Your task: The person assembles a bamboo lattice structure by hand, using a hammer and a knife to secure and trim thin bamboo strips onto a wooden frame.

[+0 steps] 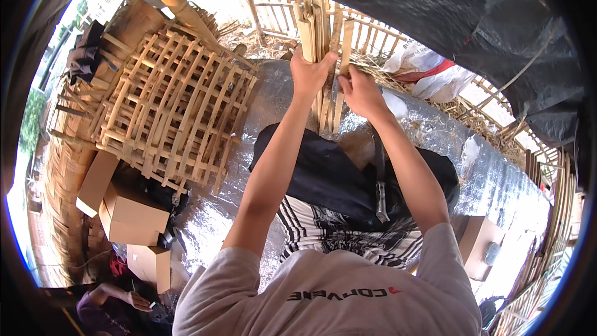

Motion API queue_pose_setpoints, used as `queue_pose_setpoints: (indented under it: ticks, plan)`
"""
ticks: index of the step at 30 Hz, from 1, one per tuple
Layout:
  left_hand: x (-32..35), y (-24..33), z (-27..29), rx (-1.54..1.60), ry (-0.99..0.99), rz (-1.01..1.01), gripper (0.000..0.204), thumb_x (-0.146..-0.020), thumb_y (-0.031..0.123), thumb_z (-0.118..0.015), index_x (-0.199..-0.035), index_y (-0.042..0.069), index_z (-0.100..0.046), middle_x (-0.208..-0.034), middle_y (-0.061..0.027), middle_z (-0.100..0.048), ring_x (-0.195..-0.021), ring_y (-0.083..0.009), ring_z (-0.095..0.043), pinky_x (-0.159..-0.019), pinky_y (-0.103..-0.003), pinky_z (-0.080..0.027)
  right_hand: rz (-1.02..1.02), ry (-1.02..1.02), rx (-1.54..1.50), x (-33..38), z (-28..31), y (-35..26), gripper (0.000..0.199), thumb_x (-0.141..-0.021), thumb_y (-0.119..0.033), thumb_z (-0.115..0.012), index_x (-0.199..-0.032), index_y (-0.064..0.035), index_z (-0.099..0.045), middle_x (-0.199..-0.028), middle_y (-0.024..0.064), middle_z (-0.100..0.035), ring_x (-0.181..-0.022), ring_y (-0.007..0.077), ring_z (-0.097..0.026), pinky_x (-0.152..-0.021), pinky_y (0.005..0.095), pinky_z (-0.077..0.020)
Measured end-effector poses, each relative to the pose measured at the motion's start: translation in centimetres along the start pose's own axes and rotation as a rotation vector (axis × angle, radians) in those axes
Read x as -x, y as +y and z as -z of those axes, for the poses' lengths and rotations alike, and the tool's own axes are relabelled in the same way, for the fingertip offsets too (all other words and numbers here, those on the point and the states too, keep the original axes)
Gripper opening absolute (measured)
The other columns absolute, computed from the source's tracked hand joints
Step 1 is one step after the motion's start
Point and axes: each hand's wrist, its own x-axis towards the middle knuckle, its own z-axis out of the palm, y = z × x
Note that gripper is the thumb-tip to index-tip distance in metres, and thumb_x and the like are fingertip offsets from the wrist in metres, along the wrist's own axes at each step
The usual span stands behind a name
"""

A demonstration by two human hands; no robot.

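Observation:
My left hand [311,73] is wrapped round a bundle of upright bamboo strips [318,18], its thumb toward the right. Just beside it, my right hand [364,92] pinches a single flat bamboo strip [346,43], which stands apart from the bundle. The lower ends of the strips reach down to the edge of a black cloth [311,165] spread over my lap. On that cloth lies a long, narrow dark object [380,180] with a shiny lower end; I cannot tell its kind.
Stacked bamboo lattice panels [177,109] stand at the left, above open cardboard boxes [134,214]. Silvery sheeting [485,174] covers the ground. A white sack [429,74] lies by the bamboo fence. Another person's hand [138,302] shows at lower left. One more box [479,246] is at right.

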Motion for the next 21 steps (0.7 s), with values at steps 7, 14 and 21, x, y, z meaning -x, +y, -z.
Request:
queue_pose_setpoints:
  ticks: [7, 14, 21]
  plan:
    - [-0.1, 0.8, -0.4, 0.149, -0.231, 0.160, 0.052, -0.078, 0.037, -0.085, -0.105, -0.002, -0.065, -0.088, -0.0076, -0.070, -0.076, -0.0138, -0.065, -0.069, -0.030, -0.054, -0.009, 0.032, -0.105, 0.2, -0.4, -0.5, 0.018, -0.095, -0.014, -0.056, -0.102, 0.0015, -0.054, -0.093, 0.0241, -0.069, -0.091, 0.0447, -0.066, -0.078, 0.0516, -0.0520]
    - [-0.3, 2.0, 0.1, 0.172, -0.385, 0.299, 0.047, -0.075, 0.028, -0.087, -0.105, -0.001, -0.065, -0.091, -0.0079, -0.070, -0.080, -0.0149, -0.066, -0.071, -0.030, -0.053, 0.059, 0.052, -0.128, -0.3, -1.3, 1.7, 0.020, -0.091, -0.006, -0.059, -0.110, 0.0000, -0.056, -0.090, 0.0155, -0.070, -0.081, 0.0330, -0.070, -0.073, 0.0436, -0.0550]
    - [-1.1, 1.2, 0.6, -0.050, -0.161, 0.230, 0.041, -0.074, 0.027, -0.086, -0.097, -0.002, -0.070, -0.085, -0.0115, -0.073, -0.074, -0.0190, -0.070, -0.070, -0.034, -0.055, -0.147, 0.240, -0.336, 0.1, 0.0, -0.6, 0.014, -0.097, -0.015, -0.051, -0.098, -0.0015, -0.053, -0.074, 0.0143, -0.063, -0.068, 0.0244, -0.065, -0.061, 0.0393, -0.0483]
